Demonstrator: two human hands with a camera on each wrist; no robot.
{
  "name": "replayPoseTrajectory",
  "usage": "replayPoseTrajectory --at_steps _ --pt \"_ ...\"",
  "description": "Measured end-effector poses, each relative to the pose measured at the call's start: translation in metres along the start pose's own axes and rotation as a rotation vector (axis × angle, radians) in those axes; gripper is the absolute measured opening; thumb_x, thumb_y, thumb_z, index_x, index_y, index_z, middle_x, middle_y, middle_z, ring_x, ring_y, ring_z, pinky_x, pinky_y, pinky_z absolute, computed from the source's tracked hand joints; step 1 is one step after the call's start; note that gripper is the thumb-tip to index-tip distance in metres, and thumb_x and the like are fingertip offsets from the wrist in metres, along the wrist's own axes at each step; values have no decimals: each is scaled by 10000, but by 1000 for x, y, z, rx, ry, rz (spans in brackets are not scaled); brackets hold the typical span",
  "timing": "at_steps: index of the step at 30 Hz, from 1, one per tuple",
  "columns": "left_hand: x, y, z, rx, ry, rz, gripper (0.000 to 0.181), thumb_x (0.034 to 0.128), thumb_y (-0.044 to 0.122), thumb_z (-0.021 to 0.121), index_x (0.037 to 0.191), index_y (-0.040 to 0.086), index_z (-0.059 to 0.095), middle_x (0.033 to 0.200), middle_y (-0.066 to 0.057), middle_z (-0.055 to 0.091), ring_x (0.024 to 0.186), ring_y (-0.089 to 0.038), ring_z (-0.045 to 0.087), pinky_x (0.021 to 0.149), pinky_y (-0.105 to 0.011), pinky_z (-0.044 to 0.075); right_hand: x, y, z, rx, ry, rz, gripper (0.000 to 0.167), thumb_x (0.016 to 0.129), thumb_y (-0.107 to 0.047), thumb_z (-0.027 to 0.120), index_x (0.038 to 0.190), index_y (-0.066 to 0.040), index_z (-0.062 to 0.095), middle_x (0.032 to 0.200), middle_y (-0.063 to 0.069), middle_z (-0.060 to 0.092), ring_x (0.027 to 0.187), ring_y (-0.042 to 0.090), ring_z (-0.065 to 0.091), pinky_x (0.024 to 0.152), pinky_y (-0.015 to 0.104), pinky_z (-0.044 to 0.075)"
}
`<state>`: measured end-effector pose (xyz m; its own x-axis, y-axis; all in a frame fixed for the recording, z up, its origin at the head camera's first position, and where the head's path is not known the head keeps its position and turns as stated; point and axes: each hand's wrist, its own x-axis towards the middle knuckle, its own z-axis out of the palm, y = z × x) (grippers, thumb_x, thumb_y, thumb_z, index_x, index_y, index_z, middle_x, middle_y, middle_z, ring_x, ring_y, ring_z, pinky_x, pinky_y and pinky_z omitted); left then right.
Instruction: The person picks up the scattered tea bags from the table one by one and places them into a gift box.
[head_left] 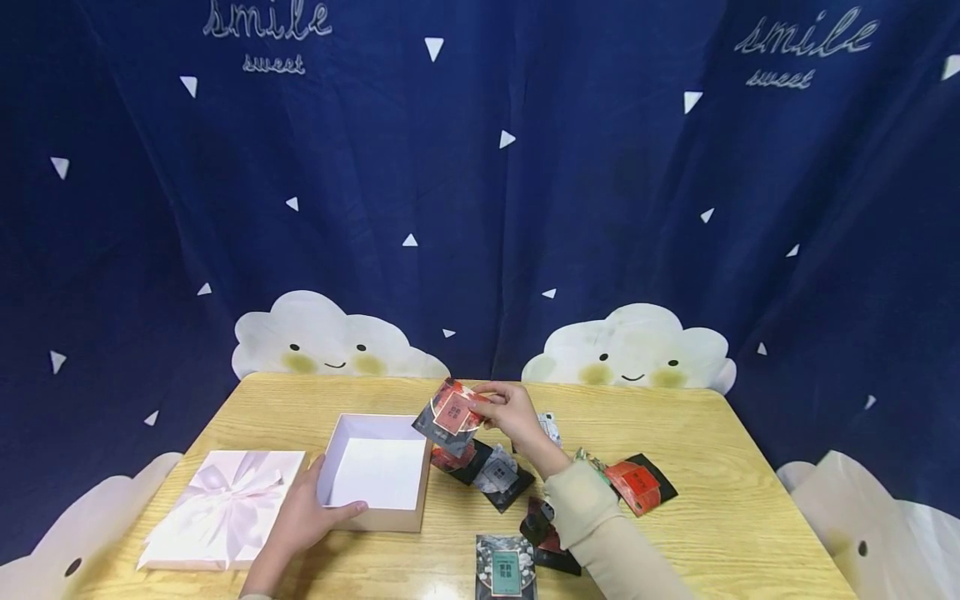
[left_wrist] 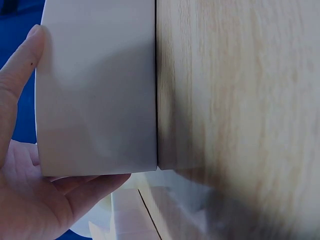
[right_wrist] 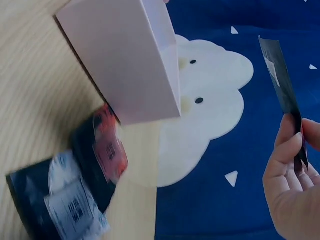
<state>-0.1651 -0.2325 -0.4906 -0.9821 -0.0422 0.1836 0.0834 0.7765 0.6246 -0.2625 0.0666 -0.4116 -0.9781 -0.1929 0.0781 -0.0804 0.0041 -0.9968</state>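
Observation:
An open, pale pink box (head_left: 375, 520) with a white inside stands on the table, holding nothing. My left hand (head_left: 310, 505) rests along its left and near sides, with the thumb on the near rim; in the left wrist view, fingers (left_wrist: 22, 65) touch the box wall (left_wrist: 97, 100). My right hand (head_left: 513, 412) pinches a red and dark tea-bag-like sachet (head_left: 452, 419) by its right edge, above the table just right of the box. Edge-on, the sachet (right_wrist: 282, 80) shows between thumb and fingers in the right wrist view.
To the left lies a pale lid (head_left: 225, 508) with a ribbon bow. Several more sachets lie right of the box: a grey one (head_left: 498, 477), a green-labelled one (head_left: 506, 567) in front, a red one (head_left: 641, 485) farther right. The right forearm partly covers others.

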Motion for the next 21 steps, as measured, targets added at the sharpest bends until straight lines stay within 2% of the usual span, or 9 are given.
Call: replayPoseTrajectory --at_steps 14,21 --pt "-1 2 -2 -3 33 25 1061 605 413 817 1279 -215 290 1199 -407 430 1081 -481 461 908 -565 378 12 20 42 -16 -56 20 283 800 -3 655 1050 114 592 758 115 666 551 62 560 474 191 462" --pt "-1 3 -1 -14 18 1 1071 608 416 813 1290 -214 278 1244 -412 385 1138 -508 402 944 -574 339 16 32 65 -3 -91 60 267 807 14 640 1054 105 596 709 113 653 482 87 540 425 191 450"
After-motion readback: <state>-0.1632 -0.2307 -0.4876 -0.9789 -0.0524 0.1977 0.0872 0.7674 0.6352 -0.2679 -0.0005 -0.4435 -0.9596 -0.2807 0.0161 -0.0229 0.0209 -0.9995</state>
